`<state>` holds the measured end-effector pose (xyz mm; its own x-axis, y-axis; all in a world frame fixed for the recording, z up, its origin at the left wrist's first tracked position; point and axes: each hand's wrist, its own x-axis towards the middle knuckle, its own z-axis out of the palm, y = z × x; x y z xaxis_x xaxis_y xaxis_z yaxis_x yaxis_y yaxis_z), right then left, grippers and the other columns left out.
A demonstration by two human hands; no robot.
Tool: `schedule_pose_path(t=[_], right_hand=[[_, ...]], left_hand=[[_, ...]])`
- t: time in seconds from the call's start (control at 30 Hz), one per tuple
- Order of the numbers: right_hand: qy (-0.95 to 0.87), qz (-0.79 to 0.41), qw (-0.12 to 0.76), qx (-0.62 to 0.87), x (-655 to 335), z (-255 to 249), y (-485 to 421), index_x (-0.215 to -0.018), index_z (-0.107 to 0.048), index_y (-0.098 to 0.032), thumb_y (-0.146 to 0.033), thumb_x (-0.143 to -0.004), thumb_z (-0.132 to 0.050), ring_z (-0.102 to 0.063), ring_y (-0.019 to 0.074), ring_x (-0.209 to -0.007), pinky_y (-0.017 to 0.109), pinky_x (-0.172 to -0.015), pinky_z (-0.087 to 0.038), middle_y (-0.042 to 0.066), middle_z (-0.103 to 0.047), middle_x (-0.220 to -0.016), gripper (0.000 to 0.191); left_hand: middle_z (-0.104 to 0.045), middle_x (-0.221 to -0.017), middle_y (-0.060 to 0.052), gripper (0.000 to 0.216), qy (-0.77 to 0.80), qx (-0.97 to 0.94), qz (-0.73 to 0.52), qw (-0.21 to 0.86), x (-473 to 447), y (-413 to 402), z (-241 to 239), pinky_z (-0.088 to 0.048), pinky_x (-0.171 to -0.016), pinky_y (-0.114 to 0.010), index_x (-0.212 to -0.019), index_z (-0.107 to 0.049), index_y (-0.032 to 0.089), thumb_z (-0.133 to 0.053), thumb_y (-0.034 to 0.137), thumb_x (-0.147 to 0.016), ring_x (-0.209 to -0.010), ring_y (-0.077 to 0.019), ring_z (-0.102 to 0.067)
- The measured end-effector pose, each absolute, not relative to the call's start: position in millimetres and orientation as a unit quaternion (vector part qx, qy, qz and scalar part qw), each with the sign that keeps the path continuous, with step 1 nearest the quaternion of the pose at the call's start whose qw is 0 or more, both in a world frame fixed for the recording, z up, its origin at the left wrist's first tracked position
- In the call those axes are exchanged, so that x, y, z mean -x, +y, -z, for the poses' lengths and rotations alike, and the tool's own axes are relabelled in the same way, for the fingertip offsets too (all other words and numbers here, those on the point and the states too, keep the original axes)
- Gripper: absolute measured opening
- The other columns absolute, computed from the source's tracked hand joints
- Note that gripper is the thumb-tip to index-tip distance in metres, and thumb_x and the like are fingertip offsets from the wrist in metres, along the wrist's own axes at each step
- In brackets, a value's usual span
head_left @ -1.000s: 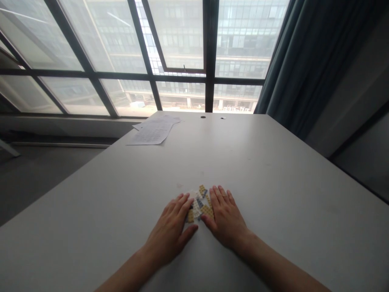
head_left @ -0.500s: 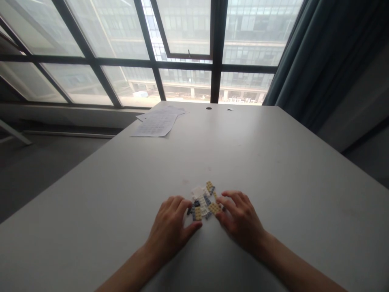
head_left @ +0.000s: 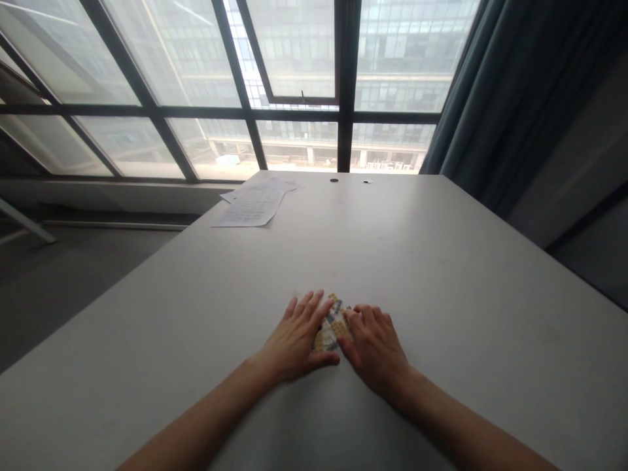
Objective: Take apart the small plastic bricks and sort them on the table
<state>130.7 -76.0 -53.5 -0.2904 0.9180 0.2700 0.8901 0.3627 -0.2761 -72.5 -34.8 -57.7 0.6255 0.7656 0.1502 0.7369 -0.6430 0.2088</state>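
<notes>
A small heap of toy building bricks point(head_left: 330, 332), in white, yellow and grey-blue, lies on the white table between my hands. My left hand point(head_left: 299, 337) rests against the heap's left side with its fingers stretched out and thumb apart, covering part of the bricks. On the right side, my right hand point(head_left: 373, 343) curves its fingers around the heap's edge, thumb near a yellow brick point(head_left: 340, 328). Neither hand has a brick lifted. Some bricks are hidden beneath the fingers.
Printed sheets of paper point(head_left: 252, 206) lie at the table's far left. Two small round spots, one a dark hole point(head_left: 334, 180), sit near the far edge. Behind stand large framed windows point(head_left: 299, 144), with a dark blue curtain point(head_left: 471, 98) at the right.
My left hand has moved right and forward over the bricks, its fingers straightening. My right hand has shifted slightly left. The heap is more covered and looks more tightly gathered.
</notes>
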Motion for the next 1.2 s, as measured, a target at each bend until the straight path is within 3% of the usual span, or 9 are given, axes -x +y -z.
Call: schedule_pose_path(t=[0.1,0.2,0.47,0.6,0.73,0.87,1.0,1.2], right_hand=[[-0.798,-0.028,0.166,0.578,-135,61,-67,-0.137,-0.044,-0.013,-0.043,-0.092,-0.044,-0.031,0.0319,-0.134,0.053,-0.11,-0.02,0.016,-0.044,-0.141,0.054],[-0.806,-0.043,0.126,0.576,-144,66,-50,-0.144,-0.035,-0.011,-0.043,-0.096,-0.033,-0.022,0.0299,-0.14,0.055,-0.113,-0.011,0.015,-0.034,-0.15,0.058],[-0.806,-0.06,0.143,0.571,-166,68,-10,-0.142,-0.039,-0.013,-0.038,-0.097,-0.033,-0.028,0.0247,-0.139,0.049,-0.113,-0.017,0.013,-0.037,-0.149,0.052],[-0.79,-0.054,0.183,0.582,-173,65,-5,-0.138,-0.043,-0.011,-0.034,-0.096,-0.036,-0.036,0.0245,-0.135,0.046,-0.112,-0.022,0.015,-0.044,-0.144,0.048],[-0.769,-0.06,0.24,0.589,-192,63,-19,-0.134,-0.045,-0.007,-0.034,-0.097,-0.034,-0.042,0.022,-0.129,0.038,-0.109,-0.031,0.017,-0.049,-0.138,0.047],[-0.75,-0.105,0.316,0.571,-223,66,-57,-0.129,-0.048,-0.012,-0.04,-0.096,-0.036,-0.05,0.0214,-0.123,0.037,-0.105,-0.039,0.015,-0.054,-0.131,0.045],[-0.741,-0.152,0.346,0.554,-240,69,-92,-0.125,-0.051,-0.016,-0.04,-0.093,-0.043,-0.051,0.0228,-0.12,0.039,-0.104,-0.04,0.013,-0.056,-0.128,0.041],[-0.767,-0.081,0.236,0.591,-227,65,-105,-0.119,-0.059,-0.018,-0.033,-0.089,-0.051,-0.048,0.0262,-0.121,0.045,-0.105,-0.037,0.013,-0.055,-0.129,0.034]], left_hand=[[-0.029,-0.153,-0.012,0.084,0.382,-0.916,-0.089,0.089,59,-17,54,-0.018,-0.113,-0.057,-0.145,-0.029,0.027,-0.056,0.067,-0.077,-0.141,-0.0331,-0.024],[-0.033,-0.151,-0.01,0.08,0.354,-0.925,-0.104,0.096,45,-3,54,-0.02,-0.113,-0.055,-0.144,-0.03,0.029,-0.058,0.064,-0.078,-0.14,-0.0309,-0.027],[-0.048,-0.136,-0.012,0.064,0.332,-0.917,-0.193,0.108,14,31,60,-0.033,-0.11,-0.047,-0.129,-0.047,0.023,-0.069,0.05,-0.076,-0.13,-0.0262,-0.043],[-0.048,-0.136,-0.012,0.065,0.359,-0.895,-0.241,0.112,5,36,60,-0.035,-0.11,-0.045,-0.129,-0.047,0.021,-0.071,0.048,-0.074,-0.129,-0.0271,-0.043],[-0.041,-0.141,-0.017,0.057,0.432,-0.833,-0.329,0.108,20,25,62,-0.033,-0.11,-0.046,-0.134,-0.038,0.016,-0.049,0.05,-0.09,-0.133,-0.0268,-0.038],[-0.047,-0.134,-0.016,0.052,0.481,-0.782,-0.381,0.113,56,3,65,-0.037,-0.107,-0.048,-0.131,-0.039,0.015,-0.03,0.052,-0.096,-0.129,-0.0254,-0.043],[-0.05,-0.132,-0.014,0.049,0.506,-0.772,-0.366,0.12,85,-22,65,-0.039,-0.106,-0.047,-0.129,-0.043,0.018,-0.036,0.052,-0.094,-0.126,-0.025,-0.046],[-0.051,-0.137,-0.01,0.043,0.466,-0.861,-0.198,0.054,90,-42,62,-0.036,-0.109,-0.048,-0.127,-0.054,0.021,-0.043,0.047,-0.093,-0.13,-0.027,-0.043]])
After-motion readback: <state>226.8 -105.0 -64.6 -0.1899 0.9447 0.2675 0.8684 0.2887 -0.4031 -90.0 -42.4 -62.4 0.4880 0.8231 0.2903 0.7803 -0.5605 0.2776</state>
